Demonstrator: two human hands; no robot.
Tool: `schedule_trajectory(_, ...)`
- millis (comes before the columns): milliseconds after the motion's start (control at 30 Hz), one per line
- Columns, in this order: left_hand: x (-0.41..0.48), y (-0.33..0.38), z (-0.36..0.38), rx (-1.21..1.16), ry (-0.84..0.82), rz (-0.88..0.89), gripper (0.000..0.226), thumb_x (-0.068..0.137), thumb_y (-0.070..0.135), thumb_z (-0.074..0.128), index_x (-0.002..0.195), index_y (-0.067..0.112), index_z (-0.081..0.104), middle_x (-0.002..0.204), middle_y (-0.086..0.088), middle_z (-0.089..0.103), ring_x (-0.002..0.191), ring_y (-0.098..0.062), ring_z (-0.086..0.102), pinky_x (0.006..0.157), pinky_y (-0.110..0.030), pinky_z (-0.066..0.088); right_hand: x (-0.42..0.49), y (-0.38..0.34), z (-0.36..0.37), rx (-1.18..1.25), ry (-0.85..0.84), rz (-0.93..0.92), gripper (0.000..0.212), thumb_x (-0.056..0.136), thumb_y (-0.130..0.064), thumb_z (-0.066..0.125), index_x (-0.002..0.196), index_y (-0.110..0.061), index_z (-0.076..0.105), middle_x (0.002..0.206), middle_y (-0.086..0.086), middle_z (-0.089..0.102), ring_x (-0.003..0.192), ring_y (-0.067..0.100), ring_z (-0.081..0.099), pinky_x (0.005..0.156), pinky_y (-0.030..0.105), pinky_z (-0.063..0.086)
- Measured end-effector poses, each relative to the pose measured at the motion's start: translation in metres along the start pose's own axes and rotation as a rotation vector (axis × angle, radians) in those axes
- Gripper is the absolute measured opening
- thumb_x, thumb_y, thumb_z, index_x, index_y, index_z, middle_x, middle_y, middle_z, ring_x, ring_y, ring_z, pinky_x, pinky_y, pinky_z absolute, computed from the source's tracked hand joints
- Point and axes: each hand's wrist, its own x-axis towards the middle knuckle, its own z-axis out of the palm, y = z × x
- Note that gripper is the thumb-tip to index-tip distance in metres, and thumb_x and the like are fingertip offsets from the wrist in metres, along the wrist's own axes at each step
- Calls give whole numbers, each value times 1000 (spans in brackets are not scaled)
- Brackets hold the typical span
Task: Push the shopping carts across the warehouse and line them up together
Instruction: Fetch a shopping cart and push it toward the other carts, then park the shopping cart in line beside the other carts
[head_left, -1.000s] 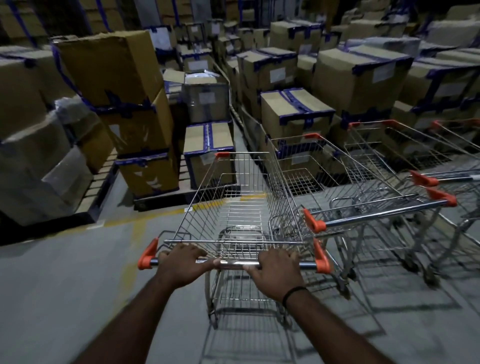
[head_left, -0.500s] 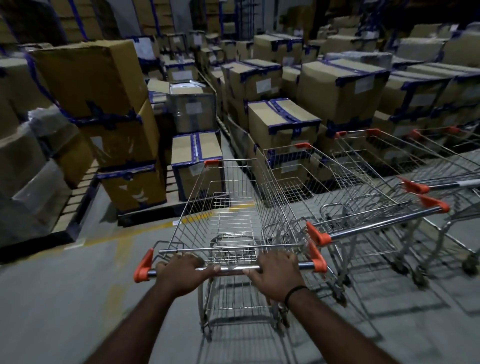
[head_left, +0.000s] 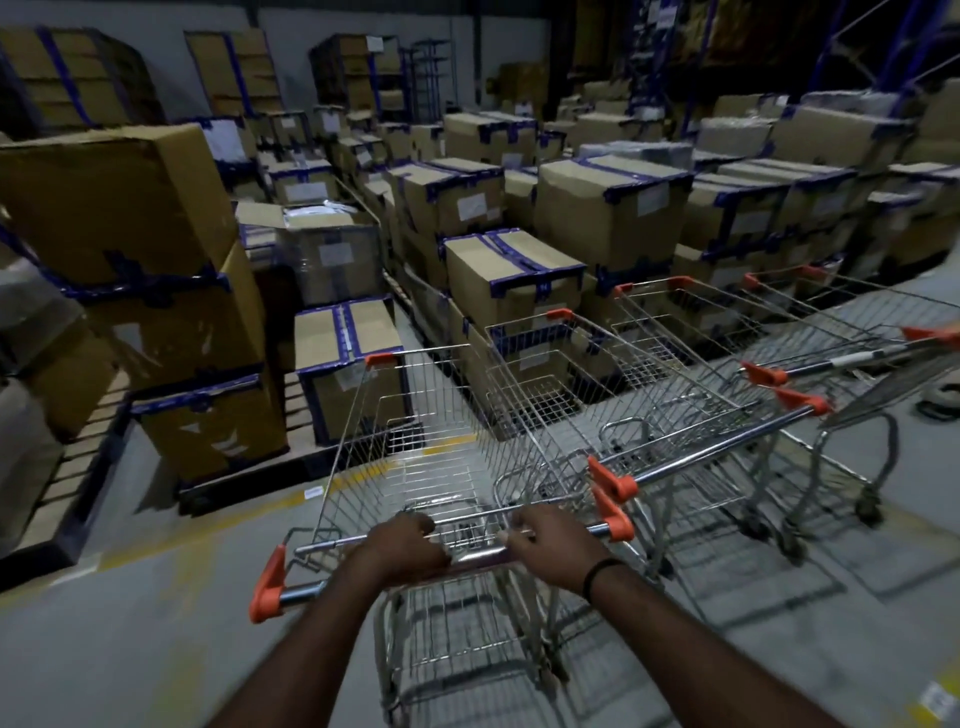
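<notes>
Now the left hand (head_left: 402, 545) and right hand (head_left: 556, 545) are still curling round the handle (head_left: 478, 556) of the cart (head_left: 415, 415), which is sitting further in beside the parked carts (head_left: 649, 415) than before (orange caps (head_left: 618, 522) nearly touching). White labels (head_left: 471, 207) on the boxes (head_left: 514, 275) are showing no readable writing.

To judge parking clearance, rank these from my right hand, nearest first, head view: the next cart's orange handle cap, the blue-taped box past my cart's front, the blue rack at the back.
From the right hand on the cart handle:
1. Orange handle cap, just right of it.
2. Blue-taped box, ahead-left, past the basket.
3. Blue rack, far back, right.
</notes>
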Motion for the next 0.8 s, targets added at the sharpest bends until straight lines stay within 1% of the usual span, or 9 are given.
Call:
schedule_trajectory(33,0,11,-1,-6,32,29,62,76,48,68,132,24,60,131,-1,63,117,-22,61,100,-33,49,-5,1,-7,40,37,3,35,93,-49,57,109,-20,68,111,1,67,101,17,61,81,28,44)
schedule_trajectory(100,3,37,-3,-39,69,109,71,71,59,65,135,30,57,137,1,61,121,-21,59,103,-38,47,-16,5,-26,76,99,-11,33,94,-46,59,110,-19,68,111,-1,68,102,15,62,86,30,48)
schedule_trajectory(200,6,89,-2,-71,107,253,76,68,63,61,135,28,57,139,1,59,122,-21,59,102,-38,47,-41,14,-62,100,198,-11,29,95,-38,62,115,-18,69,119,-1,68,116,10,58,94,28,47)
schedule_trajectory(267,-4,136,0,-45,104,360,70,74,60,64,134,25,58,137,-1,61,120,-21,59,100,-34,48,-66,29,-87,150,295,19,28,94,-38,62,114,-20,69,116,0,69,112,10,62,90,28,49)
schedule_trajectory(367,-23,209,16,-1,46,529,57,86,49,69,134,21,58,132,-4,63,116,-21,61,93,-29,47,-115,64,-124,116,442,112,37,94,-46,61,119,-19,67,117,2,69,106,16,64,86,28,49)
schedule_trajectory(500,-68,296,57,36,-38,727,65,87,48,70,142,19,52,143,-3,56,127,-17,55,96,-22,40,-199,113,-163,30,567,254,47,94,-51,58,131,-21,61,132,0,63,119,15,58,90,21,41)
schedule_trajectory(600,-112,352,95,58,-113,856,85,74,61,70,145,18,50,145,-3,54,128,-17,54,98,-22,40,-271,147,-182,42,623,375,54,96,-55,54,138,-21,56,140,-1,57,123,16,55,99,29,45)
schedule_trajectory(733,-171,416,147,128,-167,1032,69,87,44,71,147,20,46,145,-4,55,127,-18,56,97,-22,39,-375,184,-197,59,728,548,57,97,-61,47,143,-26,49,147,-5,49,130,16,49,103,32,42)
schedule_trajectory(800,-201,447,175,151,-192,1112,68,89,44,69,148,22,44,145,-2,55,121,-20,60,98,-26,42,-428,196,-199,51,786,625,59,97,-62,44,144,-26,47,149,-5,47,133,15,47,104,32,41)
